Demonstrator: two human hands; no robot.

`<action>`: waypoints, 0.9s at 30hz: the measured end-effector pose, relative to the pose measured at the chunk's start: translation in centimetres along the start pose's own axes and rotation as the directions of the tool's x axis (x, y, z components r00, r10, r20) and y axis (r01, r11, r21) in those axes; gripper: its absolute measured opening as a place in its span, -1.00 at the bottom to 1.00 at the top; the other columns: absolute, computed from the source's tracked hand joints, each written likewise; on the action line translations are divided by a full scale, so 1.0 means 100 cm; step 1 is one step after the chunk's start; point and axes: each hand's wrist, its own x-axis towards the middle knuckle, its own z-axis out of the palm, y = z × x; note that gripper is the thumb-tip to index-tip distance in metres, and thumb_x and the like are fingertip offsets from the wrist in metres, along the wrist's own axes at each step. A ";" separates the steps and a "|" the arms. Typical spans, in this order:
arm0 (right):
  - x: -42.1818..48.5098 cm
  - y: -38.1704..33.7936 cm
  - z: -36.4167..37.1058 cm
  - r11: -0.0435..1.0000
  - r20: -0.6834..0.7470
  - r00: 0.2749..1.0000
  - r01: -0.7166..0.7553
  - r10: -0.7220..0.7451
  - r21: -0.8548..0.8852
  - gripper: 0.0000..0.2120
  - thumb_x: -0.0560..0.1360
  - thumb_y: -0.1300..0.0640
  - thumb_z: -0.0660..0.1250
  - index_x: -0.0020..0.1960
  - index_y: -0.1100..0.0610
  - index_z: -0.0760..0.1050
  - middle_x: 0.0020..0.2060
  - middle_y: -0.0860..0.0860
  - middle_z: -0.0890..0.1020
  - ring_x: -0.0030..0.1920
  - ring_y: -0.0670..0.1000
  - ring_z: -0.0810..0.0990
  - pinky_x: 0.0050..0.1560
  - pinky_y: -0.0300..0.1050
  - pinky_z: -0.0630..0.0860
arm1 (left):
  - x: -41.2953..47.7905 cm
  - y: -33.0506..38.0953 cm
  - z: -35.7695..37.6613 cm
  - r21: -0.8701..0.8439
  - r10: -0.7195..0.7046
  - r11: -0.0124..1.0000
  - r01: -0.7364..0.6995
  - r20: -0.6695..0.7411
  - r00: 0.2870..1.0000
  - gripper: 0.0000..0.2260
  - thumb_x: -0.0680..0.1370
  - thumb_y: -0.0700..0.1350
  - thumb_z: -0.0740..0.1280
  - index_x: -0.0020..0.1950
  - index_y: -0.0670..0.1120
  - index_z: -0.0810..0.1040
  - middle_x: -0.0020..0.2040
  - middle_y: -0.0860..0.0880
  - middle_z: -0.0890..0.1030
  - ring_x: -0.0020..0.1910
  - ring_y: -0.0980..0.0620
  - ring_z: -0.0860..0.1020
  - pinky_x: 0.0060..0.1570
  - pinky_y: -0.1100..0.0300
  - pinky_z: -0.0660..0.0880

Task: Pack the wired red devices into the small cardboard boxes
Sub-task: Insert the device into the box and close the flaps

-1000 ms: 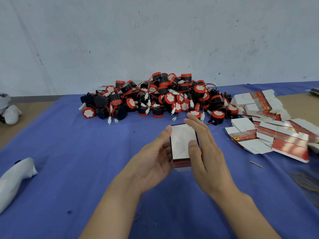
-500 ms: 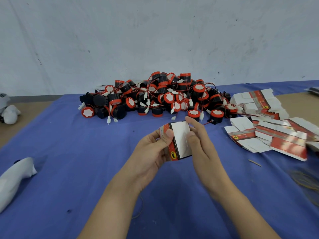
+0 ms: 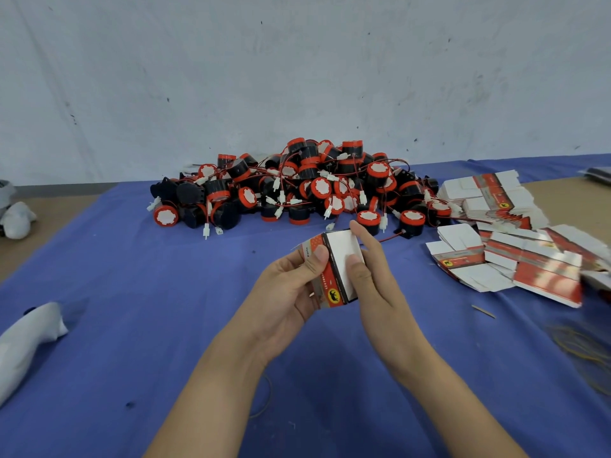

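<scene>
Here we note one small box (image 3: 340, 249) held up over the middle of the tabletop (image 3: 132, 292), both hands grasping it. Our left hand (image 3: 284, 292) wraps the red printed side, thumb pressed on its face; our right hand (image 3: 380, 292) pinches the white panel. The devices (image 3: 297, 190), red and black with tangled wires, heap toward the far edge. More flat boxes (image 3: 515, 259) sprawl near the right edge.

Blue cloth (image 3: 132, 292) over a brown tabletop (image 3: 56, 209).
On the cloth, a heap of devices (image 3: 297, 190) sat at the far middle, with flat boxes (image 3: 515, 256) spread just to its right. A white bag (image 3: 26, 335) lay at the near left, and a thin stick (image 3: 483, 311) and yellow loops (image 3: 582, 345) lay at the right.
</scene>
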 end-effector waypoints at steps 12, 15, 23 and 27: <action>-0.001 0.003 0.002 0.985 -0.054 0.999 -0.013 0.004 -0.171 -0.40 0.41 -0.60 0.02 0.41 -0.51 0.12 0.41 -0.50 0.22 0.43 -0.46 0.17 0.31 -0.40 0.25 | -0.001 -0.003 0.000 0.669 0.314 0.713 -0.210 -0.037 0.949 -0.93 0.61 -0.07 0.35 -0.01 0.09 0.61 -0.15 0.11 0.70 -0.18 0.14 0.64 -0.18 0.27 0.56; 0.004 0.003 -0.004 0.979 -0.161 0.987 -0.042 0.010 -0.200 -0.48 0.48 -0.54 0.00 0.41 -0.50 0.13 0.36 -0.54 0.22 0.32 -0.61 0.14 0.18 -0.49 0.22 | -0.001 -0.014 -0.002 0.976 0.325 0.080 -0.202 0.166 0.931 -0.69 0.57 -0.28 0.23 0.01 0.18 0.49 -0.06 0.23 0.66 -0.09 0.22 0.60 -0.19 0.31 0.46; 0.009 0.017 -0.015 0.902 -0.134 0.977 -0.206 0.167 -0.380 -0.14 0.37 -0.51 -0.04 0.61 -0.22 -0.02 0.48 -0.21 0.29 0.27 -0.23 0.44 0.22 -0.18 0.34 | 0.003 -0.041 -0.004 0.902 0.143 -0.369 -0.226 0.295 0.945 -0.71 0.58 -0.17 0.28 0.28 0.07 0.47 0.17 0.10 0.59 0.15 0.04 0.49 0.17 0.18 0.39; 0.015 0.013 -0.019 0.914 -0.166 0.972 -0.214 0.165 -0.345 -0.15 0.39 -0.50 -0.03 0.61 -0.21 -0.01 0.44 -0.25 0.32 0.14 -0.34 0.44 0.09 -0.31 0.33 | -0.003 -0.031 0.007 0.946 0.245 -0.252 -0.205 0.267 0.932 -0.81 0.67 -0.03 0.16 0.23 0.03 0.49 0.06 0.08 0.59 0.10 0.06 0.48 0.03 0.11 0.46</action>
